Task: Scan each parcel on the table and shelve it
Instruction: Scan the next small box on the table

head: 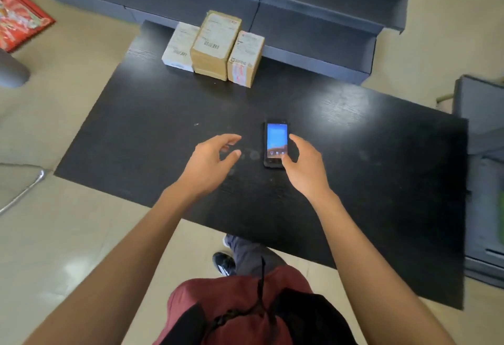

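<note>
Black wood-grain table on pale tile floor is carrying everything. Dark handheld scanner with lit blue screen is lying flat mid-table, screen up. Right hand is hovering at its right edge, fingers curled loosely around the body, thumb near the bottom; contact looks light, no real grip yet. Left hand is hanging relaxed and empty just left of the scanner, above the tabletop.

Three parcels are sitting together at the far edge: white carton, taller brown taped box with barcode label, small brown box with red tape, all apparently unscanned.

Step, I'd say: picking up the scanner. Next move is calling for a firm right-hand grasp, then reaching across to the parcels. Dark grey sofa is sitting behind; shelf not in sight.
</note>
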A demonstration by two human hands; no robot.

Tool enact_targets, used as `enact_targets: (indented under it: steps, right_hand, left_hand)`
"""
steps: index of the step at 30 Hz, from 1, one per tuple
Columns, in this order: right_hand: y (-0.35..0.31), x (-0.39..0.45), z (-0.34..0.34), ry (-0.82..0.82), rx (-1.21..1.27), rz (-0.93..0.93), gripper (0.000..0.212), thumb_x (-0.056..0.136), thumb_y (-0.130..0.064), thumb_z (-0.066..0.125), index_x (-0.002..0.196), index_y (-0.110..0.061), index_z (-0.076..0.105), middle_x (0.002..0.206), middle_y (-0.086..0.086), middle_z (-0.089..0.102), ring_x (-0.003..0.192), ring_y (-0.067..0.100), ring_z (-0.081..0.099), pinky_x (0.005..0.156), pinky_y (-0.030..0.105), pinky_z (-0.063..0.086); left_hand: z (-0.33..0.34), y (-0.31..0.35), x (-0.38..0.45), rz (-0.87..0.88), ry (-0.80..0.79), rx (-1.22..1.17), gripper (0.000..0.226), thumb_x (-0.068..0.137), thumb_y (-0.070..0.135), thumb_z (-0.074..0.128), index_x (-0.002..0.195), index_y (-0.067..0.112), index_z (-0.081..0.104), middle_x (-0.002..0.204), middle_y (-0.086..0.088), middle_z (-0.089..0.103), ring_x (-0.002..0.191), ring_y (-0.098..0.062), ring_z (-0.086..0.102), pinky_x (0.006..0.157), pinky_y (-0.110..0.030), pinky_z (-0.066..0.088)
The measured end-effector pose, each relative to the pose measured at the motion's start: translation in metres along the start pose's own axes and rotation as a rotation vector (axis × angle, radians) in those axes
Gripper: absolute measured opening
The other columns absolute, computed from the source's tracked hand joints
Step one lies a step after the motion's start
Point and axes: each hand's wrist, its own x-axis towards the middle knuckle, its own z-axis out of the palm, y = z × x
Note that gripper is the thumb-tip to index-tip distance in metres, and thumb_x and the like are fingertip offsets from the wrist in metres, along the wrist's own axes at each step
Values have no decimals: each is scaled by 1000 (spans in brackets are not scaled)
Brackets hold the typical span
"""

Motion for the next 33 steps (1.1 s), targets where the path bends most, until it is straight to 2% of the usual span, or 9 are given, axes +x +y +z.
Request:
enact_targets:
  steps: [7,14,24,33]
  right_hand:
    - [26,45,32,-41,-33,225,77,93,-34,66,158,-18,26,160,8,32,145,31,33,113,53,36]
    - [34,68,69,-103,-46,348,98,88,-52,69,161,-17,12,160,11,25,143,36,32,109,55,38]
    - [16,88,108,8,-205,525,125,72,-62,81,161,-20,5,154,9,23,136,31,33,96,59,46]
    - [8,96,107,51,-101,539,114,71,-46,84,157,-21,13,143,7,33,130,27,38,99,52,44]
  left_hand:
    - [22,-2,60,-7,-203,72,36,99,27,62,135,25,64,127,9,66,114,-10,63,106,-37,48]
    - [31,-9,89,-29,-298,106,36,100,28,61,136,27,62,128,8,66,115,-9,62,102,-34,49]
    - [31,-32,110,-19,-407,105,35,100,24,61,135,23,62,127,4,67,116,-12,62,104,-32,48]
    - [0,-49,149,-3,-428,96,36,102,29,59,138,28,60,129,11,65,119,-8,59,107,-33,45]
